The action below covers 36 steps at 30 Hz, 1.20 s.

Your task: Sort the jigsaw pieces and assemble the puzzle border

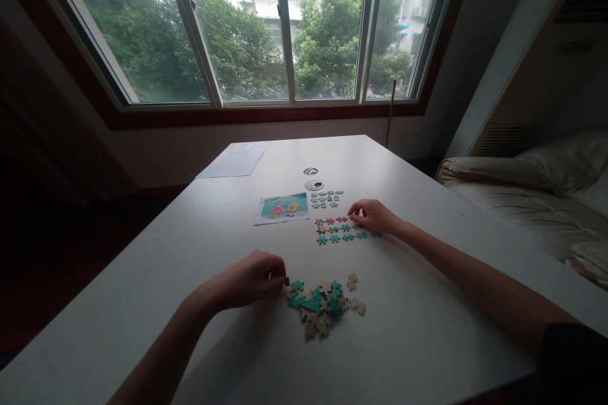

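Left hand (251, 280) at puzzle heap (322, 306), reference picture (284, 207) beyond

**Count of things on the tabletop**

Two hands: left hand (251, 280), right hand (373, 215). One reference picture (284, 207), centre frame. One sheet of paper (232, 161), upper centre-left. Two round grommets (312, 178) beyond the picture. Puzzle pieces in three groups: loose heap (323, 305) lower centre, too jumbled to count; laid-out rows (339, 229), roughly a dozen; far cluster (326, 199), about ten.
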Available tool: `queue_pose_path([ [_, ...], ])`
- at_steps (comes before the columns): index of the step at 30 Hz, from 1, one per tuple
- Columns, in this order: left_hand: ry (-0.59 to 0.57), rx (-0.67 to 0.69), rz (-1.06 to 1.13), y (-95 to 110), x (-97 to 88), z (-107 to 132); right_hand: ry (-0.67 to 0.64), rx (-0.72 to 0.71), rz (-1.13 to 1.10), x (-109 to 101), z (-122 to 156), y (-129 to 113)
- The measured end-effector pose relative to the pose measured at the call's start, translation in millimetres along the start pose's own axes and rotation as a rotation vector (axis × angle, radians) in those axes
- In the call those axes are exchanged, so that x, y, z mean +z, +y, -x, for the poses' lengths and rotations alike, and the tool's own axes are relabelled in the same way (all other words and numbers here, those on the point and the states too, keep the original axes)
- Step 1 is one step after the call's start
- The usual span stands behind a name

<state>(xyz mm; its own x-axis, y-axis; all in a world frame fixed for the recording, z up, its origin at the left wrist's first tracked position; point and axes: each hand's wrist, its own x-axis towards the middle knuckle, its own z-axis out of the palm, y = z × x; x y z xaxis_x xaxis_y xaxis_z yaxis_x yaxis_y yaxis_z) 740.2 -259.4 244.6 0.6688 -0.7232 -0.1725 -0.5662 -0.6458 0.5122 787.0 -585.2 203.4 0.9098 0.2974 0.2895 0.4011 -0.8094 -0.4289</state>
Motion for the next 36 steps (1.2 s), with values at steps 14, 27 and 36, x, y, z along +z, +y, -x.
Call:
queue_pose_path([
  [14, 0.309, -0.014, 0.676, 35.0, 45.8, -34.4, 0.080, -0.240, -0.174, 12.5, 69.5, -96.5],
  [27, 0.277, 0.084, 0.724, 35.9, 52.9, -32.0, 0.110, -0.280, -0.143, 17.2, 75.8, -98.4],
  [36, 0.235, 0.088, 0.745, 38.0, 52.3, -29.8, -0.053, -0.404, -0.177, 14.1, 77.0, -97.6],
])
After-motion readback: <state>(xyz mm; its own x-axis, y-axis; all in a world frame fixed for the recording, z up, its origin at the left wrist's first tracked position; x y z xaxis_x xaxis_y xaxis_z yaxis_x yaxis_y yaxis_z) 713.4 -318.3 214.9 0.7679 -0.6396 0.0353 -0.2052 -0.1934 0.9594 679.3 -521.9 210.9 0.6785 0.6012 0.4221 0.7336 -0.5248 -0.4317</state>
